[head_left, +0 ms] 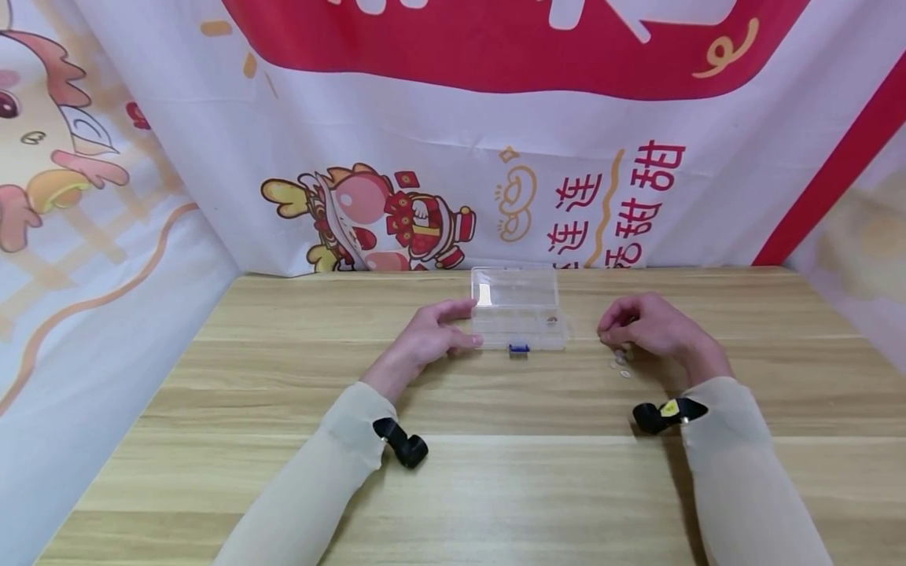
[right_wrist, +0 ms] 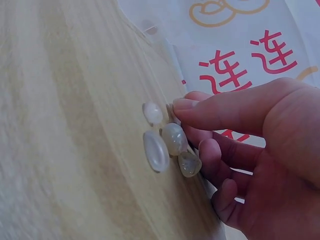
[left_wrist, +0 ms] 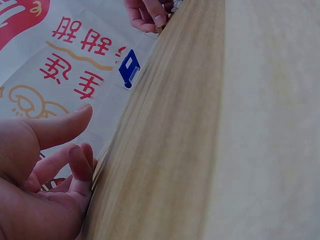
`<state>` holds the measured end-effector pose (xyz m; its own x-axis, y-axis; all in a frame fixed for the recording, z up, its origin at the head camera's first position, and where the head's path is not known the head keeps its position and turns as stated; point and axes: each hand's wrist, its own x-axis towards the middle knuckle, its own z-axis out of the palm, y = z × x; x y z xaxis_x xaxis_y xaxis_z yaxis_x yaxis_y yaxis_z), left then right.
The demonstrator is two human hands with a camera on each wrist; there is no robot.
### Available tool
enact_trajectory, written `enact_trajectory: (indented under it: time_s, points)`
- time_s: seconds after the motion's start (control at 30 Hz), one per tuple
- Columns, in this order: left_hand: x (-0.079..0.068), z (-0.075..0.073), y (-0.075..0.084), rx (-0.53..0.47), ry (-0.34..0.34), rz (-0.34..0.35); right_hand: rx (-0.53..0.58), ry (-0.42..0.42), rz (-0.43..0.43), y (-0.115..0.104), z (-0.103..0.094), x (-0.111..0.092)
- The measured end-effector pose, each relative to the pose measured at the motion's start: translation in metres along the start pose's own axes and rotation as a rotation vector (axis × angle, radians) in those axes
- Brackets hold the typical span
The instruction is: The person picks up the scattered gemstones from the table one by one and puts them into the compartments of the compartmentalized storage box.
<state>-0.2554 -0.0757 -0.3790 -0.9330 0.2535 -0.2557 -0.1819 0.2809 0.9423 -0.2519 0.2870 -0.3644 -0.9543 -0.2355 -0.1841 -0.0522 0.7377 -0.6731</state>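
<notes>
A clear plastic compartment box (head_left: 520, 339) lies on the table, its lid raised at the back and a blue latch (head_left: 519, 348) on the front. One small brownish piece (head_left: 552, 320) sits in a right-hand compartment. My left hand (head_left: 442, 334) is at the box's left end, thumb by the front corner and index finger near the hinge side, touching it with relaxed fingers. To the right of the box, my right hand (head_left: 654, 326) pinches a small brownish piece, mostly hidden, between thumb and index finger. Several pale, glossy stones (right_wrist: 156, 151) lie on the table beneath that hand.
The wood-grain table (head_left: 495, 487) runs back to a printed cloth (head_left: 425, 118) with red lettering and a cartoon figure, close behind the raised lid. Another printed cloth (head_left: 106, 236) hangs at the left. Each wrist carries a small black camera (head_left: 406, 448).
</notes>
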Motion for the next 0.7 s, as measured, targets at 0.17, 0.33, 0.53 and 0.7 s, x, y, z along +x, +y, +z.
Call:
enact_trajectory:
  time_s: [0.17,0.33,0.53,0.7]
  points:
    - [0.0003,0.0001,0.0000,-0.001,0.001,-0.001,-0.002,0.005,-0.005,0.0004,0.0008,0.0011]
    - [0.0006,0.0011,0.0012,0.003,0.003,-0.005,-0.008,0.008,0.008,0.0001,0.0009,0.0001]
    - [0.0005,0.0012,0.0017,0.000,0.003,-0.001,-0.034,0.037,0.031,-0.0021,0.0028,0.0006]
    - [0.0002,0.0000,0.0003,0.004,0.004,0.004,-0.040,0.081,0.034,-0.0054,0.0067,0.0046]
